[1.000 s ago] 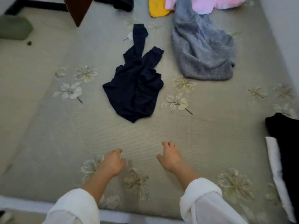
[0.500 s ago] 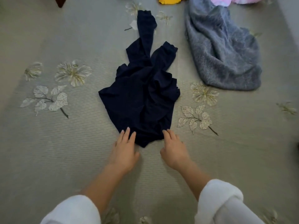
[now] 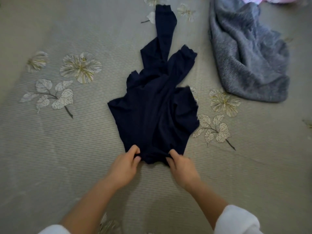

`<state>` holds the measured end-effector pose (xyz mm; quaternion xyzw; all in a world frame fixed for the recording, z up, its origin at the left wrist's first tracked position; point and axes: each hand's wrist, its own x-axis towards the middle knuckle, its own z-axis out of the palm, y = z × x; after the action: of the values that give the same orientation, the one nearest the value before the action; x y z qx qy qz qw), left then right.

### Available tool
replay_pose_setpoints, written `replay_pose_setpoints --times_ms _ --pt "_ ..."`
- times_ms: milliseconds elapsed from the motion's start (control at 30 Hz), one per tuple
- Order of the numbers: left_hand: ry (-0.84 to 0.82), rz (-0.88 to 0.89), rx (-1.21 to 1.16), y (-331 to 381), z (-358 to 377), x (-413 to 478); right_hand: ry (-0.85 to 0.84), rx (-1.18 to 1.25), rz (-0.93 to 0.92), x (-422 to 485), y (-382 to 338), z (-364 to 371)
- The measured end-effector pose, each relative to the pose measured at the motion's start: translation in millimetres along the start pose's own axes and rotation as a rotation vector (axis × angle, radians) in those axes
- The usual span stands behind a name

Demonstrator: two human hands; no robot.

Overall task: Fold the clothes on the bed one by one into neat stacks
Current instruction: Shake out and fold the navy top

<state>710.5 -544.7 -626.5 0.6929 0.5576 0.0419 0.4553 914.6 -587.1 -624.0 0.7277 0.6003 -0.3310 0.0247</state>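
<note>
Left hand (image 3: 124, 168) and right hand (image 3: 183, 168) each pinch the near hem of the navy top (image 3: 152, 114), fingers curled into the thin, soft knit. The top lies crumpled mid-bed on the ribbed, flower-printed sheet (image 3: 50, 149), both sleeves trailing away. Far right: a fuzzy grey sweater (image 3: 248, 53), heaped; beyond it, pink cloth (image 3: 270, 0).
</note>
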Motion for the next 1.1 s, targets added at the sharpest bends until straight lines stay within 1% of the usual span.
replay_pose_setpoints --times_ms 67,133,200,233,300,333,400,433,500,533,600,667,767,833,933,1033,1100 --pt "-0.062 -0.069 -0.055 -2 -1 -20 -0.141 0.103 0.029 -27 -6 7" --pt "-0.125 -0.141 -0.164 -4 0 -41 -0.212 0.203 0.075 -55 -12 15" --pt "-0.146 -0.214 -0.27 -1 -4 -63 -0.224 0.265 0.1 -85 -17 13" --pt "-0.129 -0.235 -0.31 3 -8 -74 -0.222 0.285 0.094 -99 -19 9" --pt "-0.072 -0.223 -0.393 15 -19 -100 -0.218 0.251 0.022 -128 -25 -5" --pt "-0.057 -0.196 -0.425 25 -27 -112 -0.214 0.191 -0.021 -139 -27 -14" --pt "-0.078 -0.13 -0.399 51 -44 -133 -0.124 -0.003 -0.086 -155 -27 -38" --pt "-0.101 -0.089 -0.325 67 -52 -142 -0.046 -0.05 -0.08 -161 -27 -56" --pt "-0.088 0.012 -0.098 105 -67 -160 0.064 0.044 -0.017 -177 -28 -97" --pt "-0.036 0.068 0.006 125 -75 -169 0.094 0.105 0.004 -188 -29 -119" --pt "0.104 0.156 0.125 161 -98 -186 0.155 0.165 -0.011 -210 -32 -163" --pt "0.212 0.189 0.136 190 -126 -203 0.217 0.248 -0.071 -235 -30 -204" --pt "0.298 0.252 0.133 225 -162 -231 0.285 0.424 -0.147 -275 -31 -257" --pt "0.324 0.306 0.137 251 -177 -246 0.344 0.432 -0.201 -297 -35 -285" --pt "0.394 0.35 0.097 287 -195 -259 0.482 0.403 -0.294 -326 -45 -320" --pt "0.456 0.429 0.007 315 -213 -272 0.574 0.427 -0.333 -353 -51 -351" --pt "0.496 0.489 0.012 332 -224 -281 0.628 0.438 -0.361 -368 -54 -369"
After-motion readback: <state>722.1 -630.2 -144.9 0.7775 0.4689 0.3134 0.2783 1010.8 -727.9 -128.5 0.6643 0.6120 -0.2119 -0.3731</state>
